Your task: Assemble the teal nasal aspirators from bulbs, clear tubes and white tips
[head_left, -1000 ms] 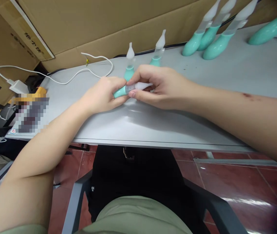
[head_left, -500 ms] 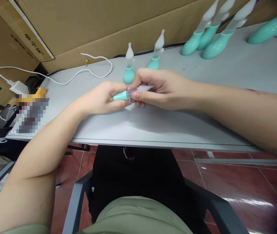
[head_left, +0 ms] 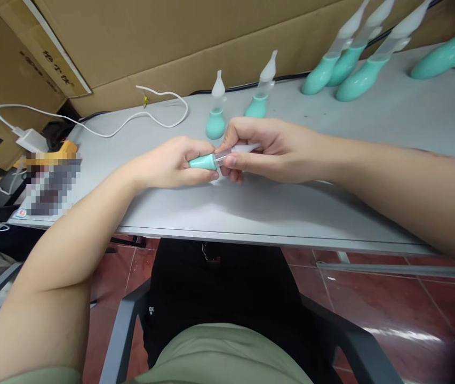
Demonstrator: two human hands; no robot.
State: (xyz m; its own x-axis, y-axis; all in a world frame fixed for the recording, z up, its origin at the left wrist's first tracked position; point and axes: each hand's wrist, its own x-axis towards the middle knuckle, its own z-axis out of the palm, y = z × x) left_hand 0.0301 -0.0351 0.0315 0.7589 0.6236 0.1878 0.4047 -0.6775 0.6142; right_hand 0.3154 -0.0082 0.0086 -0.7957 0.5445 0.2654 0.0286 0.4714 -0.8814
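Trailing a looping white cable (head_left: pixel 111 135), a white plug (head_left: pixel 32 140) shows at the left end of the grey tabletop (head_left: pixel 163 210). Next along, the left hand (head_left: pixel 167 162) is wrapped round the teal end of a squeeze bulb (head_left: pixel 203 162) — held lengthwise between both hands, over the middle of the tabletop. Just behind stand two shorter-looking bulbs (head_left: pixel 215 127), white tips up. Here's the right hand (head_left: pixel 271 148), thumb and fingers pinching the clear tube (head_left: pixel 221 158), the white tip (head_left: pixel 249 148) pointing rightward. Further right, three bulbs (head_left: pixel 361 81) stand bunched by the cardboard (head_left: pixel 251 37) — and another teal body (head_left: pixel 443 56) shows at the far edge.
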